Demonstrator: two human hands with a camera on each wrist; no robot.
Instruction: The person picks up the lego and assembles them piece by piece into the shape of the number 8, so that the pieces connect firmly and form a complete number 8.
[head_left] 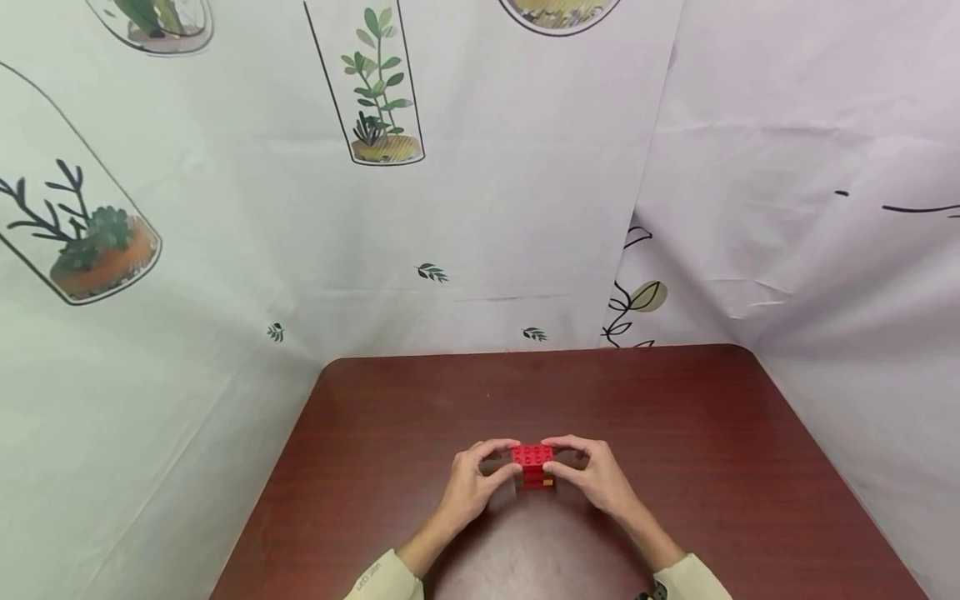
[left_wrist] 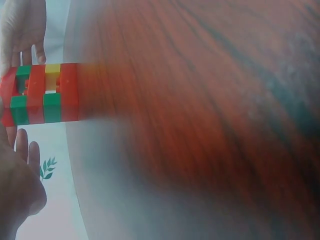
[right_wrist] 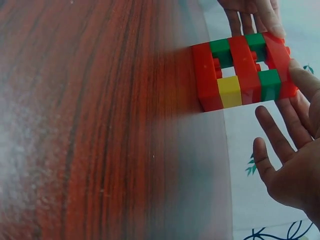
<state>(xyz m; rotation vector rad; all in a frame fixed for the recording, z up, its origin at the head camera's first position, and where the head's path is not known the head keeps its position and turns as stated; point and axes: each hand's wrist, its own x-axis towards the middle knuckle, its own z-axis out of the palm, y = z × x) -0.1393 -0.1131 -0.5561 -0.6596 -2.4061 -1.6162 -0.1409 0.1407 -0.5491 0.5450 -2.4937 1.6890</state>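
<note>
A small tower of toy building blocks point(head_left: 533, 475) stands upright on the table. Three long red bricks form its layers, with green bricks point(left_wrist: 51, 107) and a yellow brick point(right_wrist: 230, 92) between them, leaving gaps. At its left end, my left hand point(head_left: 471, 483) pinches the top red brick point(head_left: 532, 455) between thumb and forefinger. The right hand point(head_left: 598, 477) pinches that same brick at the right end. In the right wrist view, the other fingers point(right_wrist: 275, 132) of the right hand stick out beside the tower, clear of it.
The dark reddish-brown table point(head_left: 420, 400) has rounded far corners. White cloth point(head_left: 510, 233) printed with plants hangs behind it and along both sides. A dark band point(head_left: 654, 592) shows at the right sleeve cuff.
</note>
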